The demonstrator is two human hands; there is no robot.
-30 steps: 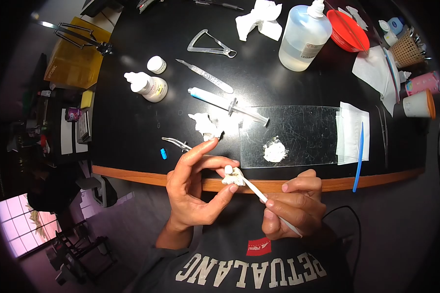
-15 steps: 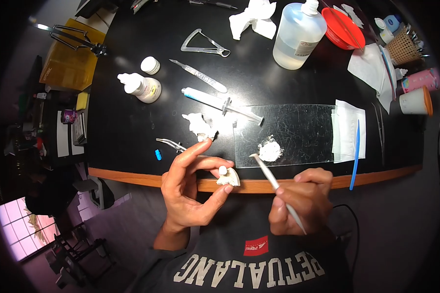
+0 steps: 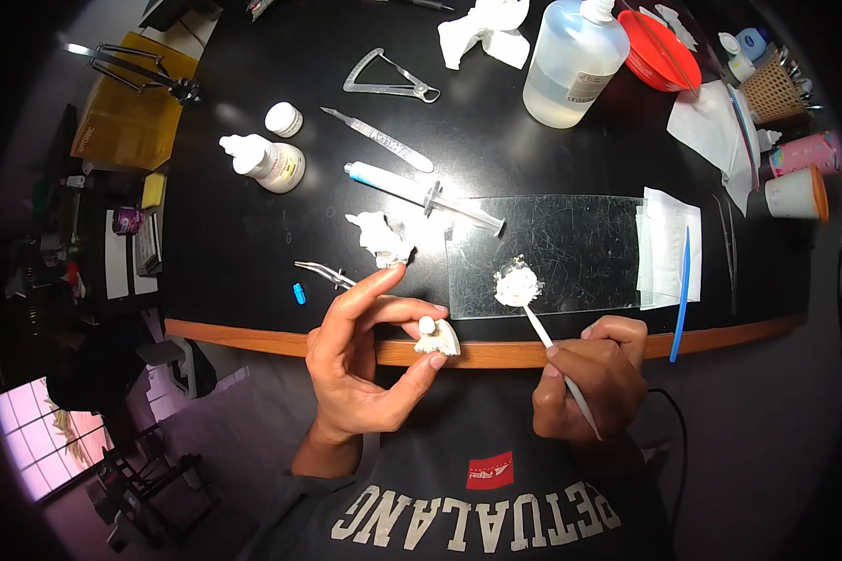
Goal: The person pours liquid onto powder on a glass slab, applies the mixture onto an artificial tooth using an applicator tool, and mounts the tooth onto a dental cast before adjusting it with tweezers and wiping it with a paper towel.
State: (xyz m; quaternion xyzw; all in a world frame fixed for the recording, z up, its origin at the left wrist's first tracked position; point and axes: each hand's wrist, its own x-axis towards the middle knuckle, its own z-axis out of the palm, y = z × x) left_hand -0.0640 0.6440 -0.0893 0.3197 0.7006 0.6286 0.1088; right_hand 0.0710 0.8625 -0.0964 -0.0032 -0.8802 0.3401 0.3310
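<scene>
Between the thumb and fingers of my left hand (image 3: 365,360) is a small off-white model piece (image 3: 437,338) with a rounded white knob on it, held over the wooden table edge. My right hand (image 3: 594,379) grips a thin white spatula (image 3: 561,365) like a pen. The spatula's far tip touches the near side of a white paste mound (image 3: 517,283). That mound lies on a scratched glass slab (image 3: 589,243). Just beyond my left hand are a crumpled white tissue (image 3: 380,237) and metal tweezers (image 3: 323,272), partly hidden by my fingers.
A syringe (image 3: 398,185), a scalpel handle (image 3: 379,138), a metal caliper (image 3: 390,79) and a white dropper bottle (image 3: 269,165) lie or stand beyond. A large clear bottle (image 3: 573,65) and a red bowl (image 3: 662,56) stand at the back. A blue stick (image 3: 681,294) lies on the right.
My right hand has moved right, carrying the spatula tip away from the model piece and over to the paste on the slab. My left hand keeps its hold on the piece.
</scene>
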